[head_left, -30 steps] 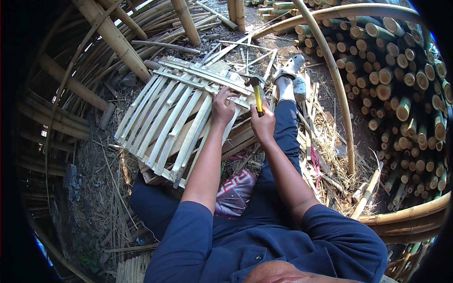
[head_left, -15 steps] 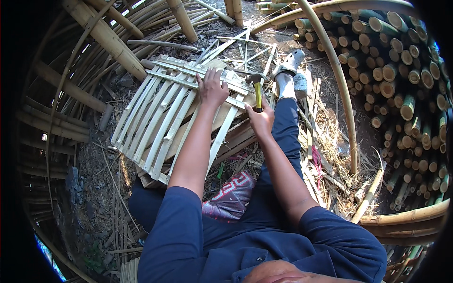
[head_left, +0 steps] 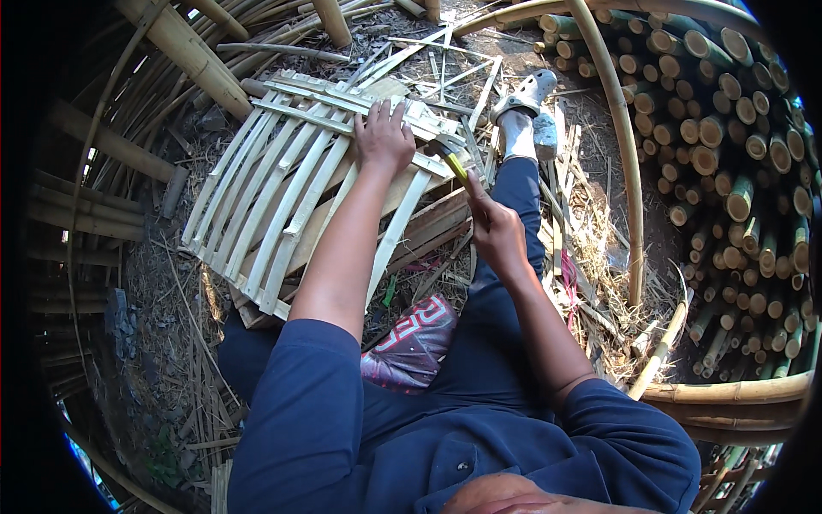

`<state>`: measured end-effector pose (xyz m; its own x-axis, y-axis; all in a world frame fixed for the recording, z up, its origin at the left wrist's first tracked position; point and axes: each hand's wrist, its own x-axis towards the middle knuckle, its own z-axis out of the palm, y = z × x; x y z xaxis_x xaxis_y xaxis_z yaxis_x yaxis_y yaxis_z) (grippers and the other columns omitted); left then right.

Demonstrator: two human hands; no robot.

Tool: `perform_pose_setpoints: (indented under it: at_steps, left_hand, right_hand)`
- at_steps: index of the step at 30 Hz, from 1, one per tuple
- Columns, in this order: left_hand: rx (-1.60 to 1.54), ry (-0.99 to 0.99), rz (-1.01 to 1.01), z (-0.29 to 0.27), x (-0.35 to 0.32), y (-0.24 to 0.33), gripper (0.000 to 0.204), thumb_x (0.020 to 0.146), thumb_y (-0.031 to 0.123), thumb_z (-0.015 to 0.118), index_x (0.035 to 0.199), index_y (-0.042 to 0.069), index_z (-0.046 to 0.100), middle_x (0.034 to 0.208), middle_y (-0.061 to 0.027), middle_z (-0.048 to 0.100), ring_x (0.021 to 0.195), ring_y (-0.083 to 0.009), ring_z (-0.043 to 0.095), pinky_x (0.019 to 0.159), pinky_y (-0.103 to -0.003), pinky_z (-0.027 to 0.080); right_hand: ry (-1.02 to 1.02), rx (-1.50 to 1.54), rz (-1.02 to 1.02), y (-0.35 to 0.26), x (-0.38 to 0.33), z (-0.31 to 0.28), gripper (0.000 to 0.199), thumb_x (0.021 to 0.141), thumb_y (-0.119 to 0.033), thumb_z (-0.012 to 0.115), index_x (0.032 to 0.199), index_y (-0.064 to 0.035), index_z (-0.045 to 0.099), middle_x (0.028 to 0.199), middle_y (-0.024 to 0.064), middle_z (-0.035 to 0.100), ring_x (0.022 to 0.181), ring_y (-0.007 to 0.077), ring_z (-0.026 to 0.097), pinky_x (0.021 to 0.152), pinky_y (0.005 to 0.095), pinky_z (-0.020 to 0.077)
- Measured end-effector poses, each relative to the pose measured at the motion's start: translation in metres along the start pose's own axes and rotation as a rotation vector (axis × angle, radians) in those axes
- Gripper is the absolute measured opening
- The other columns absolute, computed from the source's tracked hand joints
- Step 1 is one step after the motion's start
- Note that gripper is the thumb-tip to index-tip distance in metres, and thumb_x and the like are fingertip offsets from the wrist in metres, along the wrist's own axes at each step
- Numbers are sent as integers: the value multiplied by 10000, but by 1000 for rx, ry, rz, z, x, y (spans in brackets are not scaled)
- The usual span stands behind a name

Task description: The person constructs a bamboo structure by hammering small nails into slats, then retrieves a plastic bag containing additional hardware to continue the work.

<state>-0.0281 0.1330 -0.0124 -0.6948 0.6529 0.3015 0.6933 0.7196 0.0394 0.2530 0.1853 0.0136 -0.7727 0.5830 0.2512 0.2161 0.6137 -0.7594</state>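
A panel of pale bamboo slats lies in front of me, with thin cross slats laid over its far part. My left hand rests on the cross slats, palm down with the fingers stretched apart. In my right hand is a hammer, gripped by its yellow and black handle. The hammer's head is at the right end of the cross slats, close to the panel's right-hand slat; I cannot tell whether it touches. Beneath the panel, brownish wooden boards show.
Cut bamboo poles are stacked at the right behind a curved bamboo pole. My right leg stretches ahead in a pale clog, beside a grey block. Bamboo shavings litter the ground. A printed cloth lies between my legs.
The right hand has drawn back toward me, and the hammer has tilted from nearly upright to slanting left. My left hand stays on the slats. The whole view has shifted slightly.
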Motion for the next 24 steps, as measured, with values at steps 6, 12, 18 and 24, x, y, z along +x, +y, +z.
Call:
perform_pose_setpoints:
  at_steps: [6,12,18,24]
  left_hand:
    - [-3,0,-3,-3,0,5,581,1024,374,451,1578,203,486,1656,-71,434,1561,-240,325,1273,-554,163]
    - [-28,1,-21,-2,-3,1,579,1018,369,458,1573,208,491,1643,-71,450,1560,-240,325,1268,-558,171]
    - [-33,12,-16,-5,1,2,565,1020,357,456,1563,209,503,1625,-69,467,1554,-242,334,1258,-557,194]
    - [-26,44,3,-2,0,2,562,1021,358,458,1560,204,506,1618,-80,476,1545,-252,351,1253,-555,200]
  right_hand:
    - [9,-104,-61,3,-11,3,673,990,-62,603,1593,-336,485,739,161,572,687,364,651,672,496,495]
    - [173,-25,-180,2,-13,3,713,968,-43,609,1600,-344,474,747,149,580,672,354,639,649,499,488]
    - [77,-252,-225,20,-14,13,781,912,14,619,1619,-275,457,714,111,537,609,312,609,588,477,496]
    - [39,-288,-197,16,-17,16,797,894,32,621,1618,-262,461,700,104,517,600,317,602,574,485,485]
